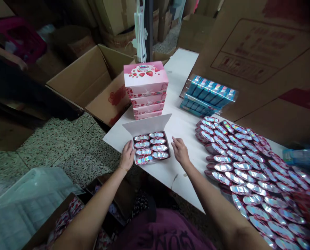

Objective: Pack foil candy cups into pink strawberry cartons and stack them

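Biggest first. Table runs near to far, with an open carton off its far-left side. Right half of the table: big spread of shiny-topped packs, loose, not boxed. Far-middle: stack of pink boxes, top one shut. Open box sits just nearer than the stack, near-left part of the table.

Status, my read: stacked boxes done; open box looks full, eight packs in two columns of four, no free slot seen. Lid not down. Plenty of loose packs left.

Orientation: box opening faces up, lid stands up off the far edge, leaning away. Box long axis: can't call it, foreshortened. Packs inside lie long axis roughly left-right.

Left hand: relaxed, fingers against the box's left wall. Right hand: half-curled, nothing seen in it, just right of the box.
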`<state>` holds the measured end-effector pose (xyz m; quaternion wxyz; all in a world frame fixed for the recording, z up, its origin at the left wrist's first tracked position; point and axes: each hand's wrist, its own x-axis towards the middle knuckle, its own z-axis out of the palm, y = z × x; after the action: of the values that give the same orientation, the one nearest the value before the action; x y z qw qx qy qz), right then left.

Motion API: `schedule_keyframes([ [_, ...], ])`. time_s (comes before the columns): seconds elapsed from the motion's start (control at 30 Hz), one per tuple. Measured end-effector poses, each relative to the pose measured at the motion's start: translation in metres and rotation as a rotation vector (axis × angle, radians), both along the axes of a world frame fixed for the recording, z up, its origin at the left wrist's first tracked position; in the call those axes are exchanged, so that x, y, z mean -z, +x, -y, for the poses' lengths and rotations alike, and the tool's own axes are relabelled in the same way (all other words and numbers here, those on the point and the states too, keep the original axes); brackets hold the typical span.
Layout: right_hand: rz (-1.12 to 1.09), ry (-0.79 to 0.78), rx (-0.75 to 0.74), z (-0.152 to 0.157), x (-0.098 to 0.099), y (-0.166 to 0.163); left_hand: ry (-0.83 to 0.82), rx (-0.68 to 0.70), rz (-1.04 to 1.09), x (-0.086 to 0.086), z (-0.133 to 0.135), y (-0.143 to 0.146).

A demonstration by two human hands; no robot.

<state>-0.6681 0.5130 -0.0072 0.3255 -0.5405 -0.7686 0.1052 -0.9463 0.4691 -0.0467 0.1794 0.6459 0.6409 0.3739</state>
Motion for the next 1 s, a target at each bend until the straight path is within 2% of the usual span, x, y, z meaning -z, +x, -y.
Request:
schedule_keyframes([
  [0.1, 0.095, -0.123, -0.201, -0.020, 0.002, 0.002, 0.067, -0.065, -0.013, 0.009, -0.010, 0.014],
  [0.2, 0.295, -0.103, -0.216, -0.022, 0.006, -0.013, 0.070, -0.159, -0.092, 0.010, -0.014, 0.034],
  [0.3, 0.461, -0.091, -0.222, -0.023, 0.006, -0.021, -0.013, -0.177, -0.221, 0.002, -0.018, 0.042],
  [0.4, 0.409, -0.171, -0.314, -0.033, 0.002, -0.015, -0.030, -0.125, -0.217, -0.003, -0.022, 0.030],
  [0.5, 0.253, -0.245, -0.402, -0.044, 0.000, -0.007, -0.009, 0.003, -0.071, -0.004, -0.018, 0.010],
  [0.6, 0.036, -0.300, -0.345, -0.050, 0.002, -0.005, -0.053, 0.103, -0.009, -0.007, -0.006, 0.002],
  [0.7, -0.108, -0.389, -0.254, -0.052, 0.007, -0.006, -0.122, 0.110, -0.085, -0.012, 0.007, 0.014],
  [0.77, -0.122, -0.408, -0.243, -0.054, 0.011, -0.006, -0.178, 0.064, -0.113, -0.014, 0.012, 0.025],
  [0.87, -0.023, -0.319, -0.283, -0.055, 0.016, -0.003, -0.239, 0.018, -0.097, -0.013, 0.019, 0.034],
  [1.0, 0.106, -0.233, -0.341, -0.056, 0.020, 0.003, -0.184, 0.019, -0.027, -0.008, 0.021, 0.028],
])
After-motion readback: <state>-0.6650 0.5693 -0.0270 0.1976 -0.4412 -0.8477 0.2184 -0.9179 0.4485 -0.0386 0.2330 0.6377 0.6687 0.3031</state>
